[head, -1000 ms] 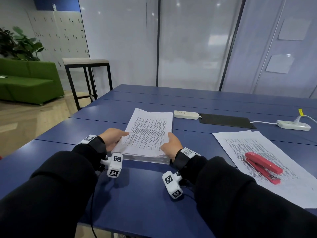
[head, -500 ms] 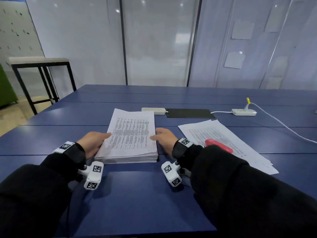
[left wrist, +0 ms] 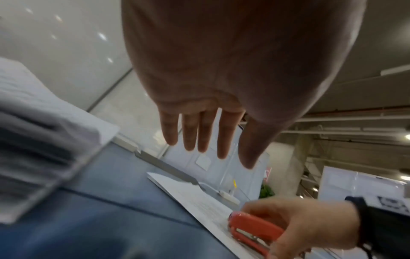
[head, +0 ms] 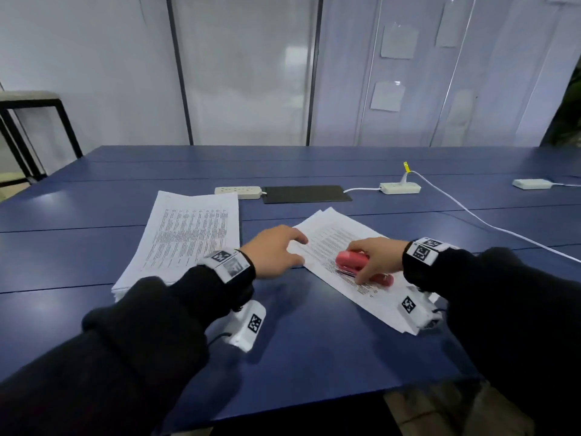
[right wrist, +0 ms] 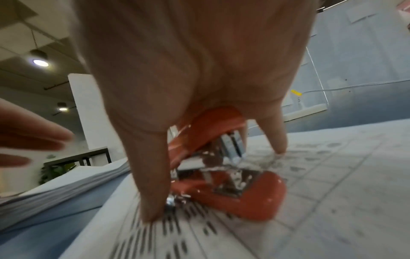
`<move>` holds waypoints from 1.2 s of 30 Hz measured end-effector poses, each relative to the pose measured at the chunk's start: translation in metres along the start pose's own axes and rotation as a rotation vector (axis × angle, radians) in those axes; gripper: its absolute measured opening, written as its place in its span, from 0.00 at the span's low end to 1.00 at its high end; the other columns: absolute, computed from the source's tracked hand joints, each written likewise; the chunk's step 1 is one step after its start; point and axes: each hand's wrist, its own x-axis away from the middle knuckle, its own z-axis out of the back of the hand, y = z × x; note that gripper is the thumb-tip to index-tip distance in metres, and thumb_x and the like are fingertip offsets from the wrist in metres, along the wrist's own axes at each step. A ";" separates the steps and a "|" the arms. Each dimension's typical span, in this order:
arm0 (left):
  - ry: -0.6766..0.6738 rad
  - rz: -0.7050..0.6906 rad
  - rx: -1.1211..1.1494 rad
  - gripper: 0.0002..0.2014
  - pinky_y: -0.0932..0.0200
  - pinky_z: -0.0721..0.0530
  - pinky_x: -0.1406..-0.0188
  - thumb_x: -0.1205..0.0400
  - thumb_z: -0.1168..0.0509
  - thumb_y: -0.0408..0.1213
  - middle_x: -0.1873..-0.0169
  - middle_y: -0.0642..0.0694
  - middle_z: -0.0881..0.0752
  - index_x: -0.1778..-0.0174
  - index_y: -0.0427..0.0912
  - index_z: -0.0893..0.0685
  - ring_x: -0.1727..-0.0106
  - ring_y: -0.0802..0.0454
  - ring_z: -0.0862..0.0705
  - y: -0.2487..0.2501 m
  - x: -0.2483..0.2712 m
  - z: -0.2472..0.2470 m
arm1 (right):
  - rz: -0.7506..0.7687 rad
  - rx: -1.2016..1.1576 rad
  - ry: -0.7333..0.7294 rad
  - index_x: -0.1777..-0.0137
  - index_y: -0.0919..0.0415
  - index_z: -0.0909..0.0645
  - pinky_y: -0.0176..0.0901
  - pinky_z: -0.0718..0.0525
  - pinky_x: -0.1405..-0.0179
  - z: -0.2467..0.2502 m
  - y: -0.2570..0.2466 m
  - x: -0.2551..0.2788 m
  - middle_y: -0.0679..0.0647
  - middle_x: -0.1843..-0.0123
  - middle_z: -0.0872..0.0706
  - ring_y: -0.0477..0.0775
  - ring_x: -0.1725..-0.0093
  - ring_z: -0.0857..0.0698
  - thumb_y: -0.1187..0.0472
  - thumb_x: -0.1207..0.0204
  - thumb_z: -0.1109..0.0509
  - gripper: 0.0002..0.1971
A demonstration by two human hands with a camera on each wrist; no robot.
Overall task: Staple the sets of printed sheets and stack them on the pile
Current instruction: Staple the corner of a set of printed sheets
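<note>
Right hand [head: 375, 258] grasps the red stapler [head: 353, 262] on loose sheets [head: 333, 237] at centre; left hand [head: 273, 251], fingers relaxed, reaches beside it.

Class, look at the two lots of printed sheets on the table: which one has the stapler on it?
The thin loose set on the right, under the red stapler; the thick pile carries nothing.

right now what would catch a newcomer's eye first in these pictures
The red stapler stands out: it lies on the loose printed sheets right of centre, with the right hand curled round it. The left hand, fingers straight, reaches toward the near-left edge of those sheets. To the left, a thick pile of printed paper sits on the blue table.
</note>
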 end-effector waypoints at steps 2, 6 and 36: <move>-0.160 0.010 -0.092 0.23 0.55 0.26 0.25 0.17 0.27 0.42 0.25 0.49 0.21 0.24 0.50 0.19 0.24 0.46 0.23 0.005 -0.011 -0.021 | 0.052 0.011 -0.072 0.30 0.43 0.19 0.51 0.18 0.34 0.000 0.011 0.018 0.44 0.36 0.15 0.52 0.37 0.17 0.50 0.33 0.13 0.31; -0.450 -0.073 -0.326 0.30 0.46 0.25 0.23 0.19 0.26 0.45 0.24 0.45 0.24 0.21 0.47 0.25 0.24 0.41 0.25 0.012 -0.001 -0.042 | 0.109 0.036 -0.011 0.36 0.41 0.13 0.45 0.19 0.37 -0.008 0.028 0.047 0.39 0.40 0.11 0.44 0.41 0.16 0.46 0.31 0.14 0.23; -0.308 0.097 -0.348 0.12 0.46 0.05 0.59 0.29 0.21 0.45 0.68 0.43 0.07 0.60 0.39 0.09 0.70 0.46 0.07 0.040 -0.029 -0.024 | 0.045 -0.063 -0.061 0.09 0.52 0.44 0.50 0.42 0.13 -0.032 0.019 0.049 0.50 0.08 0.44 0.54 0.10 0.43 0.37 0.29 0.18 0.54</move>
